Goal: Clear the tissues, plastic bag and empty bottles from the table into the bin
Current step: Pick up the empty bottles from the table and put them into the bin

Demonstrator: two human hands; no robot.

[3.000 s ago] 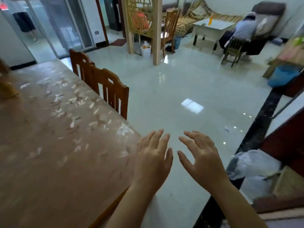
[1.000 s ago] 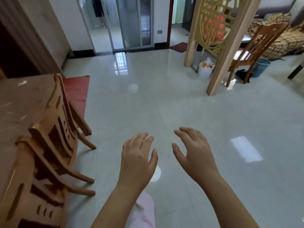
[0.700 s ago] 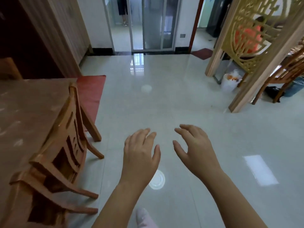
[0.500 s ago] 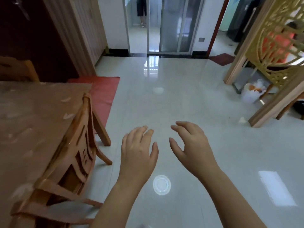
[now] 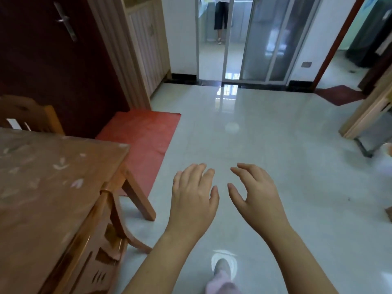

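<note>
— Any writing, label or number you can read from where you stand?

— None. The worktop (image 5: pixel 42 198) beside me carries only a pale leaf pattern, no letters. I can make out no sign on the dark door (image 5: pixel 42 64) or the sliding glass door (image 5: pixel 269 39). The far corners are too blurred to read.

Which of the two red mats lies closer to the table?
The red mat before the dark door, beside the table; the other mat lies far off on the right.
</note>
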